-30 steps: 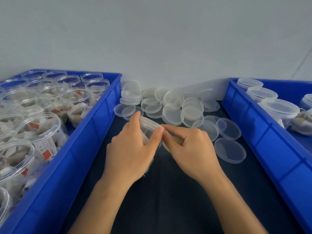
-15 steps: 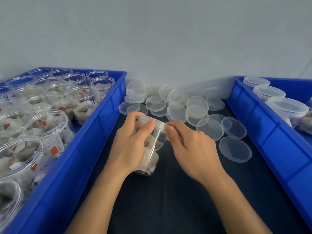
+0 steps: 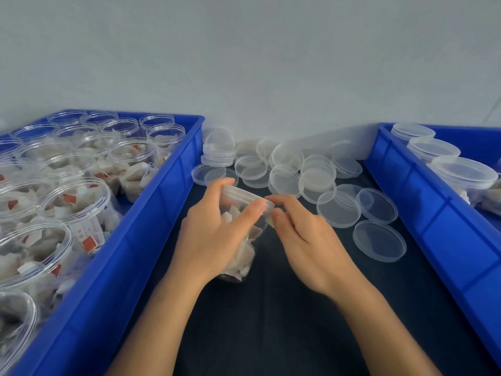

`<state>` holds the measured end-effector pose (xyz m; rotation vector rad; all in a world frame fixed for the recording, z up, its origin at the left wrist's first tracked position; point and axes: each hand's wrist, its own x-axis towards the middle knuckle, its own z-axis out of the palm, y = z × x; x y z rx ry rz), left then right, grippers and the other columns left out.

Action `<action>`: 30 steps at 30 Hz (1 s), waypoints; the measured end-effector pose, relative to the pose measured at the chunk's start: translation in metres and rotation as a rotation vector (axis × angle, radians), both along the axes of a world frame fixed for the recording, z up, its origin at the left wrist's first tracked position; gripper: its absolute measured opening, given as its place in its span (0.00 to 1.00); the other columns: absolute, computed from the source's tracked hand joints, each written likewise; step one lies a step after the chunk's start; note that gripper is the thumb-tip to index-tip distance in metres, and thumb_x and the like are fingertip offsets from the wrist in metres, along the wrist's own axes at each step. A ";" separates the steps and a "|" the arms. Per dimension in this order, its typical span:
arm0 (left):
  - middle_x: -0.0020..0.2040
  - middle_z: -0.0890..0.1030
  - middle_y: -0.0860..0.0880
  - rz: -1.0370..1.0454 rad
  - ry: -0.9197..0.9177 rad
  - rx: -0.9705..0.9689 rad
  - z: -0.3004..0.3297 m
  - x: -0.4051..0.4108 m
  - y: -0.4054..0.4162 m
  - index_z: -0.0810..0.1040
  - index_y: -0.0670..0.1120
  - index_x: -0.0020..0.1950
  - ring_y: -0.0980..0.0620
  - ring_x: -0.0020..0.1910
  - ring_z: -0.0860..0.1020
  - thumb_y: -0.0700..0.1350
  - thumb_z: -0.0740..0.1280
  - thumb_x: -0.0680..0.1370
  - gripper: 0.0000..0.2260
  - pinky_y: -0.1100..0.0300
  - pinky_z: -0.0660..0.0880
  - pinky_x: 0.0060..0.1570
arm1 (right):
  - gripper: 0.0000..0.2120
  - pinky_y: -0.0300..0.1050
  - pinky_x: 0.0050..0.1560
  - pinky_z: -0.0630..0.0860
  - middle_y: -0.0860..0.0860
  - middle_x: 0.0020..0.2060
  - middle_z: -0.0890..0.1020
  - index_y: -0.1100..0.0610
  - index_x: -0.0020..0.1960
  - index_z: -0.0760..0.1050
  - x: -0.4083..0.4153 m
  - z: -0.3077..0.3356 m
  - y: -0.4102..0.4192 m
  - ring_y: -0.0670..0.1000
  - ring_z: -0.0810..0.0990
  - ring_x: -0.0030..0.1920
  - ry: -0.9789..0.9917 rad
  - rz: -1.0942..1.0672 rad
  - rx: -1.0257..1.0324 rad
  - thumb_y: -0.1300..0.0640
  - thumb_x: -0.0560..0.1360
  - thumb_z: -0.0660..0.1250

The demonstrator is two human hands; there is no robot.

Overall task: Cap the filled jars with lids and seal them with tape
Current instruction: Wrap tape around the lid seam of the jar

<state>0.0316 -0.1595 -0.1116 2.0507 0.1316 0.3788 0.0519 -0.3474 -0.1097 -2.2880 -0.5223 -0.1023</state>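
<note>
- Head view: the filled jar [image 3: 238, 234] is held tilted on the dark desk [image 3: 271, 335], between the two blue crates, with a clear lid [image 3: 245, 195] already seated on its mouth.
- The left hand [image 3: 214, 240] is wrapped round the jar body, its fingers [image 3: 254, 210] curled over the lid's near rim and holding it fast.
- The right hand [image 3: 306, 240] is closed in a narrow pinch just beside the lid's right edge; a small pale strip, likely the tape [image 3: 269, 219], seems to be caught between thumb and forefinger, though this is too blurred to be sure.
- For a sound seal, the strip should be laid across the seam of lid and wall and smoothed down, while the jar is kept steady by the left hand and the lid is pressed level.
- Compared with half a second ago, the jar has been tipped further over and the right hand's pinch has been drawn slightly off the rim towards the right.
- Beyond the fingertips, loose lids [image 3: 287, 172] are scattered against the wall.
- Left of the left hand, the left crate [image 3: 151, 232] is packed with uncapped filled jars [image 3: 78, 207]; right of the right hand, the right crate [image 3: 423, 202] holds capped jars [image 3: 461, 172].
</note>
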 end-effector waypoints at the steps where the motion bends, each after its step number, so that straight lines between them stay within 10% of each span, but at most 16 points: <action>1: 0.62 0.80 0.64 -0.003 -0.003 -0.011 0.000 0.000 0.001 0.69 0.67 0.75 0.65 0.63 0.76 0.78 0.65 0.67 0.37 0.57 0.76 0.61 | 0.13 0.47 0.39 0.68 0.41 0.30 0.76 0.38 0.68 0.69 0.001 -0.001 -0.001 0.47 0.74 0.33 0.030 0.031 0.037 0.45 0.86 0.53; 7: 0.59 0.80 0.64 0.019 -0.020 -0.009 0.002 -0.003 0.001 0.66 0.66 0.77 0.64 0.59 0.78 0.74 0.64 0.69 0.37 0.53 0.77 0.63 | 0.17 0.46 0.38 0.73 0.54 0.37 0.81 0.39 0.73 0.63 0.004 -0.007 0.001 0.45 0.75 0.32 0.134 0.073 0.124 0.42 0.85 0.58; 19: 0.53 0.77 0.65 0.064 -0.089 0.139 -0.001 -0.002 -0.003 0.66 0.65 0.73 0.75 0.57 0.72 0.76 0.63 0.70 0.34 0.67 0.70 0.46 | 0.28 0.43 0.34 0.66 0.40 0.25 0.75 0.53 0.38 0.79 0.003 0.005 -0.004 0.42 0.73 0.29 0.207 -0.022 -0.041 0.35 0.83 0.55; 30: 0.57 0.79 0.62 0.098 -0.055 0.201 0.001 0.000 0.006 0.68 0.62 0.71 0.60 0.56 0.78 0.83 0.62 0.67 0.39 0.60 0.74 0.47 | 0.31 0.48 0.33 0.65 0.52 0.28 0.70 0.59 0.38 0.67 0.002 0.014 -0.011 0.49 0.66 0.29 -0.002 -0.031 -0.102 0.32 0.80 0.55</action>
